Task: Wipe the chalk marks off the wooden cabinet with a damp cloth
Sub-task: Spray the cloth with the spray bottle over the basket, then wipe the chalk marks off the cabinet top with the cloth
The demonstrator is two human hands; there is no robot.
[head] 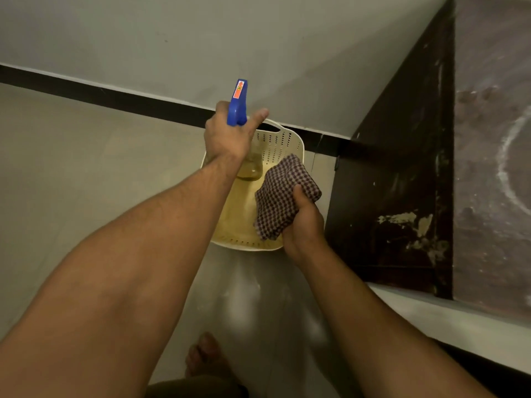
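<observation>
Here, the left hand (227,136) is wrapped round the neck of a spray bottle (238,104). Its blue plastic trigger head sticks up above the knuckles, and part of the clear rounded body shows under the wrist; the neck itself is hidden in the grip. The right hand (303,222) clutches a folded cloth (284,193), a coarse weave in small dark and pale checks, with the thumb pressed on top. Both hands are above a cream plastic basket (277,142) with rounded corners and rows of small holes in its walls. The basket stands on the glossy tiled floor (86,173), its far handle close to the black skirting (115,96) under the plain wall (201,38).

The wooden cabinet (402,168) stands just beside the basket on the right. Its dark side panel is scuffed, with pale patches where the finish has peeled. The chalk marks (503,165) lie on its dusty brown top, a white arc cut off by the frame edge. A bare foot (207,354) shows at the bottom, partly hidden by the forearms. Open floor stretches to the left.
</observation>
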